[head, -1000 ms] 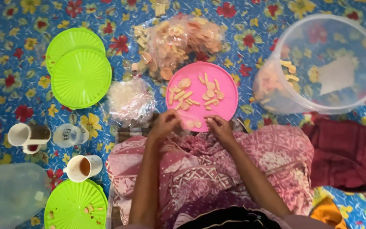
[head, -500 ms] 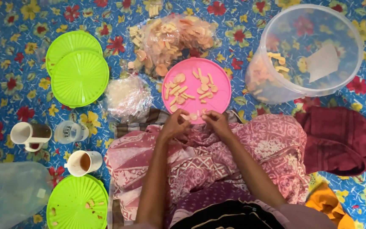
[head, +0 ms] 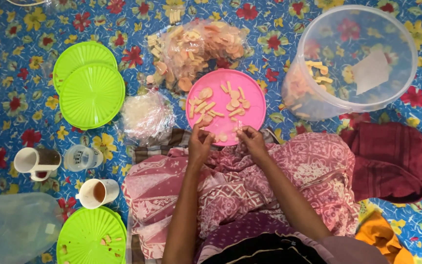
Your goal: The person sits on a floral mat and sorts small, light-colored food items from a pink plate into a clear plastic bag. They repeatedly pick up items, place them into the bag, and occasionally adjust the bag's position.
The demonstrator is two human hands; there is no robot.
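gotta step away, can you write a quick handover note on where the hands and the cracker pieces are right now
Left hand: at the near rim of the pink plate, fingers pinched; what it holds is too small to tell.
Right hand: beside it, pinching a small pale cracker piece.
Done: many pieces lie on the plate; some are in the clear tub.
Left: a clear bag of crackers behind the plate is mostly full.

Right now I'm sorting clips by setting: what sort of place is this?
Probably a home floor where snacks are sorted by hand. A person sits on a flowered mat, both hands at a pink lid covered with crackers, beside a clear tub and cups.
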